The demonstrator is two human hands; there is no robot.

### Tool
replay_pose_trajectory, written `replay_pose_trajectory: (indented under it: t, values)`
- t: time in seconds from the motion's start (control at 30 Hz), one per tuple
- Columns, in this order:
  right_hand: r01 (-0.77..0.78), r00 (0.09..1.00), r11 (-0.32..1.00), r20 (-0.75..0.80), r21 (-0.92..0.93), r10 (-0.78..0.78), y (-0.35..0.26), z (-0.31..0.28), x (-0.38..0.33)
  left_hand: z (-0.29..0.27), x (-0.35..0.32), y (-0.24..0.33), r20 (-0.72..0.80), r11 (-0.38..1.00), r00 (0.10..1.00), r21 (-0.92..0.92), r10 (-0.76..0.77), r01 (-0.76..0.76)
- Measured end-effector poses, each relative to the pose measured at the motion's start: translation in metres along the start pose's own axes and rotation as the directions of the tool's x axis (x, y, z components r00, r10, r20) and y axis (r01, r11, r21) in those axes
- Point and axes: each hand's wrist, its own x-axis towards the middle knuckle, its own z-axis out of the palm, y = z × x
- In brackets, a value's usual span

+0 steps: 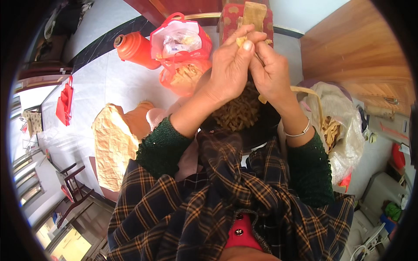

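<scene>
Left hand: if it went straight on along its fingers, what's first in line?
Probably the wooden block, just beyond the left hand in the picture, with red patterned fabric around it. Depth is unclear from one view, so the hand might pass above it.

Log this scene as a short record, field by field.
Left hand: pinches a yellow bit
Right hand: closed beside the left, a yellow strip poking out below it
Under the hands: dark bowl holding brown strips
Beyond, to the left: orange thermos, red-and-white bag, thin red bag with pale pieces inside
Left floor: brown paper bag
Right side: whitish sack, open, with tan pieces showing
Sleeves: dark green
</scene>
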Motion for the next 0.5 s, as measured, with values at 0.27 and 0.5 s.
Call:
replay_pose_trajectory:
  t: [0.27, 0.5]
  values:
    - [0.058, 0.996, 0.945, -0.047, -0.322, -0.078, 0.010, 0.003, 0.000, -0.002, 0.005, -0.001, 0.197, 0.765, 0.893, -0.464, -0.404, 0.448]
    - [-0.656, 0.718, 0.308, 0.443, 0.689, 0.537, 0.006, -0.017, 0.003, -0.006, 0.006, -0.004, -0.051, 0.958, 0.998, 0.284, -0.035, 0.048]
